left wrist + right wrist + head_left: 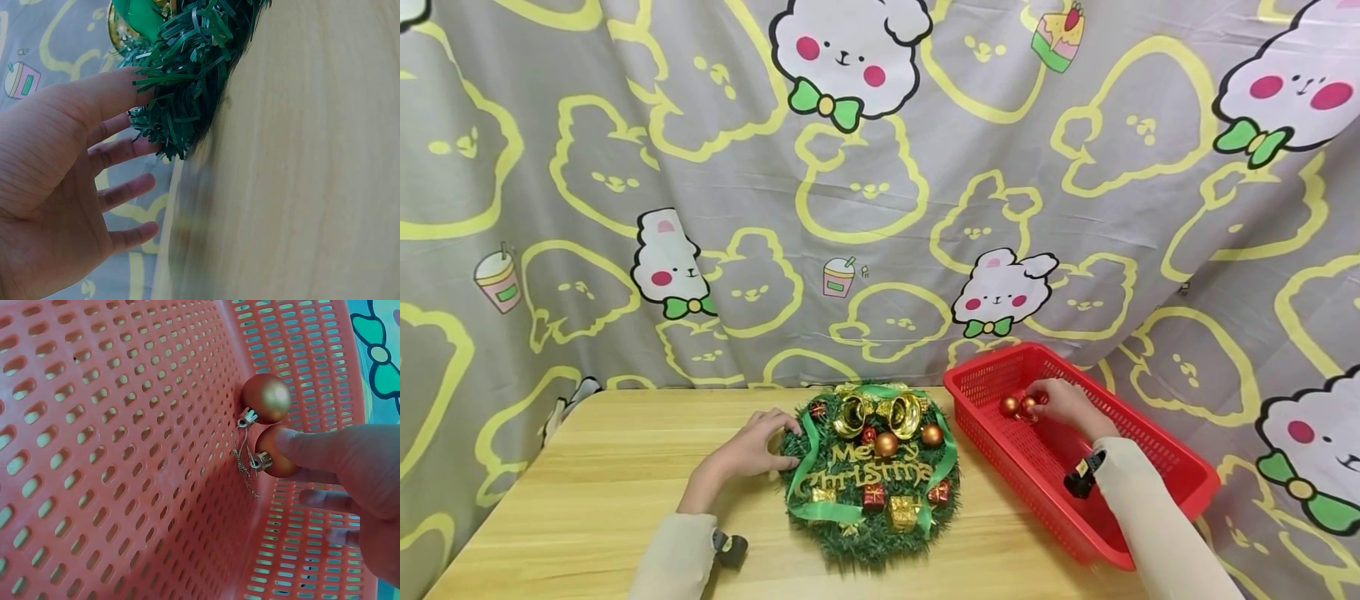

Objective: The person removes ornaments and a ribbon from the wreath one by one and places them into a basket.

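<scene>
A green tinsel wreath [861, 543] lies on the table, bearing gold bells [904, 415], a green ribbon, small gift boxes and gold "Merry Christmas" lettering. My left hand [748, 450] touches its left edge, fingers spread. In the left wrist view, the tips of the thumb and nearest fingers [128, 150] disappear into the greenery. Inside the red basket [1022, 467], my right hand [1067, 406] pinches a copper-coloured bauble [275, 453] between thumb and fingers. Another copper bauble [267, 398] sits right beside it, and gold strings hang from their caps.
Two orange-copper baubles [932, 435] rest on the wreath below the bells. The wooden table [602, 467] runs back to a grey curtain [865, 208] with cartoon prints. The basket's perforated walls rise around my right hand.
</scene>
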